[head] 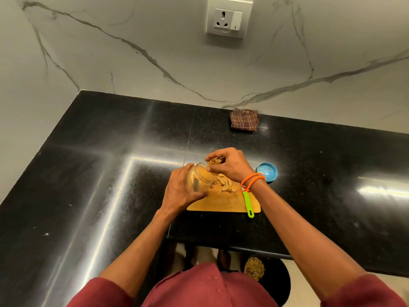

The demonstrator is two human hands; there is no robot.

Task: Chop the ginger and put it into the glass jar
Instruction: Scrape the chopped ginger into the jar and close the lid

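While the left hand [180, 189] grips the glass jar [200, 177], tilted with its mouth toward the right, the right hand [229, 166] pinches chopped ginger [214, 161] at the mouth. More ginger pieces [224, 183] lie on the wooden cutting board [221, 203], beside the green-handled knife [248, 203]. The blue lid [267, 171] sits on the black counter [321, 173].

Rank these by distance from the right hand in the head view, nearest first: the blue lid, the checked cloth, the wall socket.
Measured from the right hand:
1. Blue lid, on the counter just right of the hand.
2. Checked cloth, farther back, against the wall.
3. Wall socket, high on the marble wall.
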